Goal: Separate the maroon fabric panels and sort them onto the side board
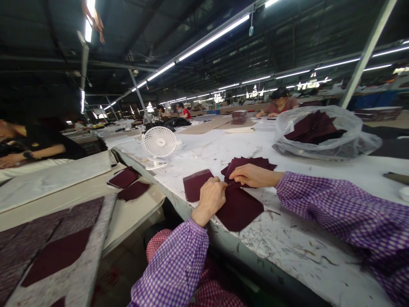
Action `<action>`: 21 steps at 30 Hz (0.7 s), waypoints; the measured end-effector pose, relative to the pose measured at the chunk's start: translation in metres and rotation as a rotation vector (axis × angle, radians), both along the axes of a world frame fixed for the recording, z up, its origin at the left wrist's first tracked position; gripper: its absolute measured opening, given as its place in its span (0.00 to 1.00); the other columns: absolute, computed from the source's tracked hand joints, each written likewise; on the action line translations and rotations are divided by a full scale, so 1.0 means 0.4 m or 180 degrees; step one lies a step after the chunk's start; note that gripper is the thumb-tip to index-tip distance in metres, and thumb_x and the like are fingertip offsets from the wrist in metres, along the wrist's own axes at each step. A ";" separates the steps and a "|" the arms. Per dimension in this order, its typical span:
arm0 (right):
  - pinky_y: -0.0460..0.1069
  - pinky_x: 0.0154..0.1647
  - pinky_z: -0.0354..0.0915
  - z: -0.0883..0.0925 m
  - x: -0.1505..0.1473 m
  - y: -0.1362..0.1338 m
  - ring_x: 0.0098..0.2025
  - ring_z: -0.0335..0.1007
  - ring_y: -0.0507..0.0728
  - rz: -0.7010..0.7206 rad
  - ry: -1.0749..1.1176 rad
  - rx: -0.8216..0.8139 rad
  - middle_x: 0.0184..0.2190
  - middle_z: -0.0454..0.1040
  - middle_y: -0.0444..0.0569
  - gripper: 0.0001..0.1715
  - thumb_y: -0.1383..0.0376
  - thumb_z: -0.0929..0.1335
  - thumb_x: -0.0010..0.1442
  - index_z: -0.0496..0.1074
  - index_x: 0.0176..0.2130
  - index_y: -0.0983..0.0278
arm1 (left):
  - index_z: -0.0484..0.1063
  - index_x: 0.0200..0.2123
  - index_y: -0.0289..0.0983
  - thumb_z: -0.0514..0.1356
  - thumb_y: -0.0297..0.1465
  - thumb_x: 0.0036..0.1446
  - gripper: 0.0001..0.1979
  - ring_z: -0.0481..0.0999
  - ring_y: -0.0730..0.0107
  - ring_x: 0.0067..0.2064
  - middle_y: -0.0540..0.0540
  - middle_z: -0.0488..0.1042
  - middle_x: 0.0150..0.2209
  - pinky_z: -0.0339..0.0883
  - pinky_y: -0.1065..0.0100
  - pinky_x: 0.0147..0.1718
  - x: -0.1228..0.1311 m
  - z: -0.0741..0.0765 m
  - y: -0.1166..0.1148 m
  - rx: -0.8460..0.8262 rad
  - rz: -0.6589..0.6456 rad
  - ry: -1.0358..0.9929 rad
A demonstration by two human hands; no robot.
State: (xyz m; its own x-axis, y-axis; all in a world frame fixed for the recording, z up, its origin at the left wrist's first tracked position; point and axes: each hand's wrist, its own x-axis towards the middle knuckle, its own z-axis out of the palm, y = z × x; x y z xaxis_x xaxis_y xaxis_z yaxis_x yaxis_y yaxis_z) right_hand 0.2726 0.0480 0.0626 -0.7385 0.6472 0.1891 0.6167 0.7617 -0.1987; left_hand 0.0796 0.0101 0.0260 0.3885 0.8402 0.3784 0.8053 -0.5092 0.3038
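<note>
White table (287, 238): left hand (209, 198), right hand (252, 175), seemingly tight on maroon piece (239, 209), fan (159, 143) behind.

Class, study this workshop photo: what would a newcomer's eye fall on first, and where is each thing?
First, the two hands in purple checked sleeves at the centre: the left hand grips and the right hand touches a maroon fabric piece on the white table. Behind them stands a white fan to the left, and a clear plastic bag of maroon pieces lies at the right.
</note>
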 end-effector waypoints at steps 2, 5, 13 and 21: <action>0.49 0.36 0.63 0.009 -0.003 -0.007 0.30 0.69 0.53 -0.0162 0.0199 -0.0367 0.34 0.75 0.51 0.20 0.63 0.58 0.61 0.71 0.47 0.68 | 0.75 0.36 0.38 0.52 0.25 0.56 0.12 0.72 0.66 0.40 0.45 0.74 0.36 0.63 0.68 0.42 -0.008 0.012 -0.002 -0.0144 -0.0111 -0.0708; 0.50 0.38 0.64 0.040 -0.007 -0.022 0.34 0.69 0.54 -0.0393 0.0883 -0.0713 0.39 0.74 0.51 0.23 0.56 0.57 0.63 0.71 0.48 0.66 | 0.73 0.32 0.35 0.54 0.29 0.55 0.08 0.70 0.71 0.30 0.48 0.73 0.28 0.63 0.71 0.33 -0.035 0.061 -0.018 -0.0794 -0.0436 -0.2089; 0.46 0.29 0.64 0.046 0.005 -0.013 0.30 0.68 0.52 -0.0568 0.1170 -0.1213 0.31 0.74 0.50 0.24 0.53 0.60 0.60 0.72 0.42 0.69 | 0.73 0.29 0.35 0.56 0.28 0.50 0.06 0.69 0.72 0.25 0.48 0.72 0.25 0.61 0.72 0.25 -0.051 0.089 -0.051 -0.1447 -0.0500 -0.2019; 0.45 0.31 0.63 0.021 0.001 -0.010 0.30 0.69 0.51 0.0106 0.0204 -0.0532 0.33 0.75 0.50 0.14 0.64 0.63 0.58 0.74 0.39 0.68 | 0.73 0.36 0.40 0.51 0.26 0.53 0.12 0.73 0.57 0.41 0.45 0.75 0.38 0.63 0.63 0.36 -0.016 0.010 -0.050 -0.0243 0.0135 -0.0021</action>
